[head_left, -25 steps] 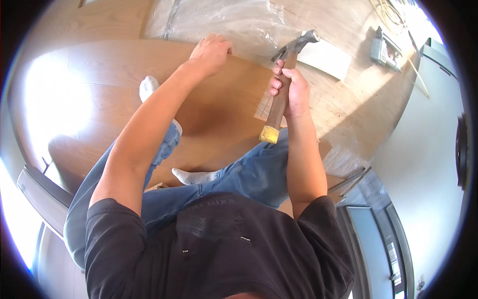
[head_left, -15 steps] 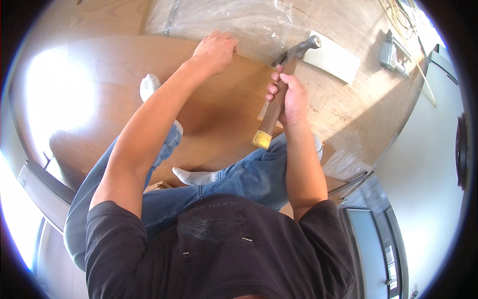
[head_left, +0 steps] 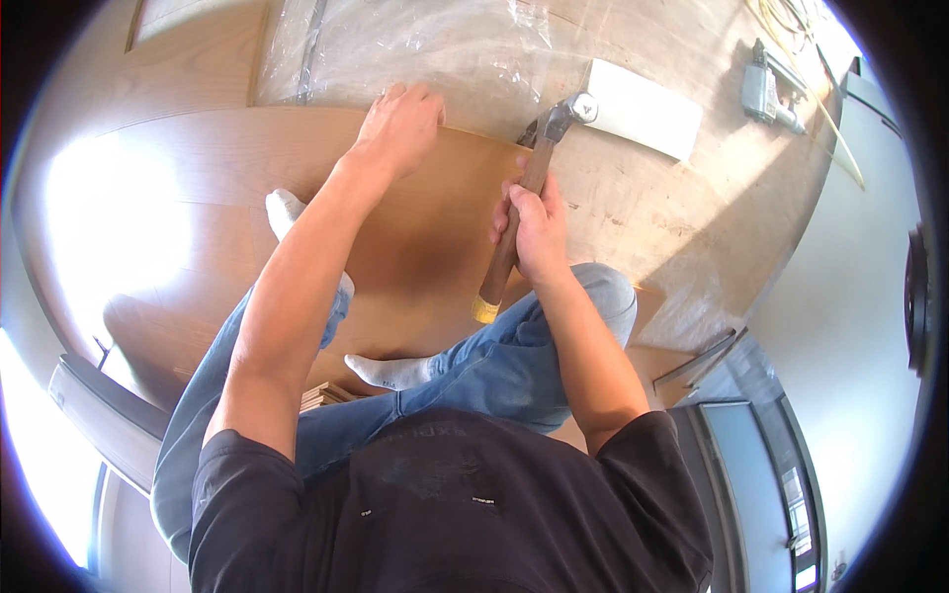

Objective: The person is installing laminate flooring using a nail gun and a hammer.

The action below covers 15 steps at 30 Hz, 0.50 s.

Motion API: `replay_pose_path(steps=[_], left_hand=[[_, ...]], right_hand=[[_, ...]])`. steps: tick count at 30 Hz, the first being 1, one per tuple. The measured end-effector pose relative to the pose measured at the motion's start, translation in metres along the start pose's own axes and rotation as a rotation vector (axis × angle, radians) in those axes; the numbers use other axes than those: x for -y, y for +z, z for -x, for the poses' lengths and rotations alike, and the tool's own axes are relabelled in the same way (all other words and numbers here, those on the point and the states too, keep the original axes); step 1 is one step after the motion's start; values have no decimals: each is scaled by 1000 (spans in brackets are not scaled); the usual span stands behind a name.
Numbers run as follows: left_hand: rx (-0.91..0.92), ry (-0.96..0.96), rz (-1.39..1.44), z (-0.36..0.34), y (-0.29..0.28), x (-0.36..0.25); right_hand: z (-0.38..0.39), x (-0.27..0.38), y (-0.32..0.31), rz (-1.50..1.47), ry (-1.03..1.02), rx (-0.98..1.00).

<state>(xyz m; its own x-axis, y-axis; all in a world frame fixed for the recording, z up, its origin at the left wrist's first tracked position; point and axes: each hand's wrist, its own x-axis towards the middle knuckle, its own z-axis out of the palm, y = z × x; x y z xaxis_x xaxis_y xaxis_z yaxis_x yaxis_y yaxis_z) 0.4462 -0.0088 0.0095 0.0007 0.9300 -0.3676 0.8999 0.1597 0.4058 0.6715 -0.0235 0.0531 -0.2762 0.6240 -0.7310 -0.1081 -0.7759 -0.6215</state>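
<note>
A claw hammer (head_left: 527, 183) with a brown wooden handle and a yellow butt is gripped in my right hand (head_left: 539, 227), fingers wrapped round the middle of the handle. Its steel head points away from me, beyond the edge of the wooden flooring (head_left: 237, 148). My left hand (head_left: 403, 128) is at that same far edge, its fingers bent together and curled down; whatever they hold, if anything, is hidden. Clear plastic sheeting (head_left: 405, 49) spreads over the floor just past my left hand.
A white rectangular board (head_left: 643, 109) lies right of the hammer head. Farther right is a grey nail gun (head_left: 769, 91) near a pale hose (head_left: 835, 138). Thin wood pieces (head_left: 324, 396) are stacked by my leg. A light-coloured wall (head_left: 840, 296) bounds the right side.
The hammer and my right hand have shifted left and slightly nearer to me in the picture. My left hand also appears farther left and lower, while the whole view has shifted a little.
</note>
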Motion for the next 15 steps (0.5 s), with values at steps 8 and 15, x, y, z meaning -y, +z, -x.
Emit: replay_pose_path(steps=[8, 15], left_hand=[[22, -6, 33, 1, -6, 0], [-102, -47, 59, -27, -39, 9]], right_hand=[[4, 31, -3, -203, 264, -37], [14, 38, -14, -731, 389, 249]])
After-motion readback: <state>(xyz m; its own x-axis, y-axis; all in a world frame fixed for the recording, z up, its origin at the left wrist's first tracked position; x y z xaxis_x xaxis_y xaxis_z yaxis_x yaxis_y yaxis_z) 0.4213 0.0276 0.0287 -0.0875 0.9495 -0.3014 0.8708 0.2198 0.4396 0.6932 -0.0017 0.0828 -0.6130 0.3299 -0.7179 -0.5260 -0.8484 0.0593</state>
